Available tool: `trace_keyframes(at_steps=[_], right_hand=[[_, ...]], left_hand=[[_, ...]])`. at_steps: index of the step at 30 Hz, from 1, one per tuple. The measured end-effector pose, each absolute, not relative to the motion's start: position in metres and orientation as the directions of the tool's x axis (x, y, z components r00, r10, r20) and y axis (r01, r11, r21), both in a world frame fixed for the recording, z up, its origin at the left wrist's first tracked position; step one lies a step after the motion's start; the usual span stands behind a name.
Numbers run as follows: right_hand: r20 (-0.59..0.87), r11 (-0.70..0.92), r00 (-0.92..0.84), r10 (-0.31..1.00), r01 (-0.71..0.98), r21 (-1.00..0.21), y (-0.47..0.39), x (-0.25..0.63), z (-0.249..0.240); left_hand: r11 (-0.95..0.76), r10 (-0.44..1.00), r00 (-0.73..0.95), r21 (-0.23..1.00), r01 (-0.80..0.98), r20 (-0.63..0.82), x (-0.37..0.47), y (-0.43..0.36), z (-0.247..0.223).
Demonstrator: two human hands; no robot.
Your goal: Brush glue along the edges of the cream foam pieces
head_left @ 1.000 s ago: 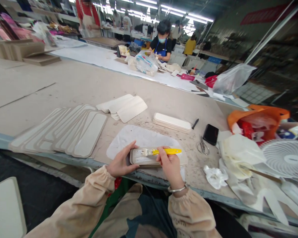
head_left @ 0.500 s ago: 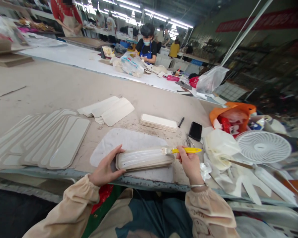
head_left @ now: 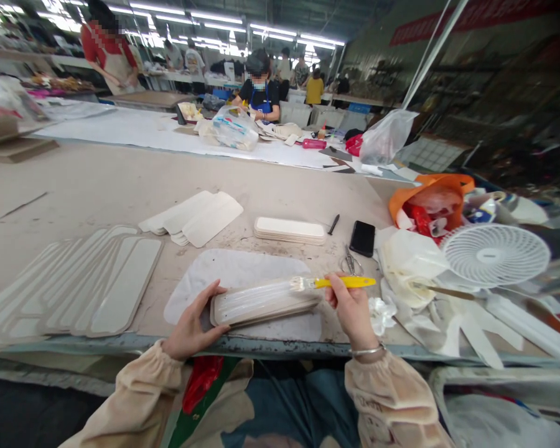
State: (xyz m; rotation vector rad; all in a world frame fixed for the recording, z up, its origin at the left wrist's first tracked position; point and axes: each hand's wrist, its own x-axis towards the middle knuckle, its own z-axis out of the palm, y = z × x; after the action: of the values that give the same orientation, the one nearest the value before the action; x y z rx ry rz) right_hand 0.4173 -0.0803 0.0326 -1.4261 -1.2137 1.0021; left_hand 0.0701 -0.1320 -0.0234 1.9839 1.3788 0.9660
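My right hand (head_left: 351,309) pinches the yellow handle of a brush (head_left: 345,282), its pale bristles resting on the right part of the top panel. That panel lies on a stack of long rounded panels (head_left: 256,302), and its surface shines with wet-looking streaks. At the stack's left end my left hand (head_left: 196,323) grips the edge between thumb and fingers. Beneath the stack lies a white sheet (head_left: 191,280) on the table. Several pale panels with grey borders (head_left: 126,286) are fanned out to the left.
Behind the sheet are white panels (head_left: 214,218), a narrow stack (head_left: 289,229), a black pen-like tool (head_left: 333,224), a phone (head_left: 363,238) and scissors (head_left: 351,261). On the right are an orange bag (head_left: 396,202) and a white fan (head_left: 494,255). Across the table, a person (head_left: 261,93) sits.
The view has shifted slightly. The brush has moved a little to the left along the top panel in my right hand. My left hand still holds the stack's left end.
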Motion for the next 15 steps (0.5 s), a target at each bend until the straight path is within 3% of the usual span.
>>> trace_keyframes(at_steps=[2,5,10,13,15], right_hand=[[-0.014,-0.023,0.048,0.999,0.193,-0.981,-0.084,0.406,0.034],[0.009,0.012,-0.010,1.000,0.354,-0.935,-0.084,0.404,0.036],[0.057,-0.033,0.148,0.987,0.541,-0.840,-0.077,0.437,0.039],[0.095,-0.043,0.235,0.967,0.521,-0.853,-0.074,0.454,0.036],[0.111,-0.020,0.285,0.952,0.420,-0.907,-0.072,0.459,0.033]], left_hand=[[-0.326,0.945,0.216,0.756,0.568,0.245,0.070,-0.132,-0.023],[-0.307,0.952,0.201,0.753,0.582,0.232,0.070,-0.131,-0.024],[-0.273,0.962,0.160,0.745,0.608,0.222,0.067,-0.135,-0.028],[-0.256,0.966,0.140,0.766,0.589,0.215,0.063,-0.135,-0.038],[-0.258,0.966,0.129,0.815,0.519,0.223,0.059,-0.132,-0.045]])
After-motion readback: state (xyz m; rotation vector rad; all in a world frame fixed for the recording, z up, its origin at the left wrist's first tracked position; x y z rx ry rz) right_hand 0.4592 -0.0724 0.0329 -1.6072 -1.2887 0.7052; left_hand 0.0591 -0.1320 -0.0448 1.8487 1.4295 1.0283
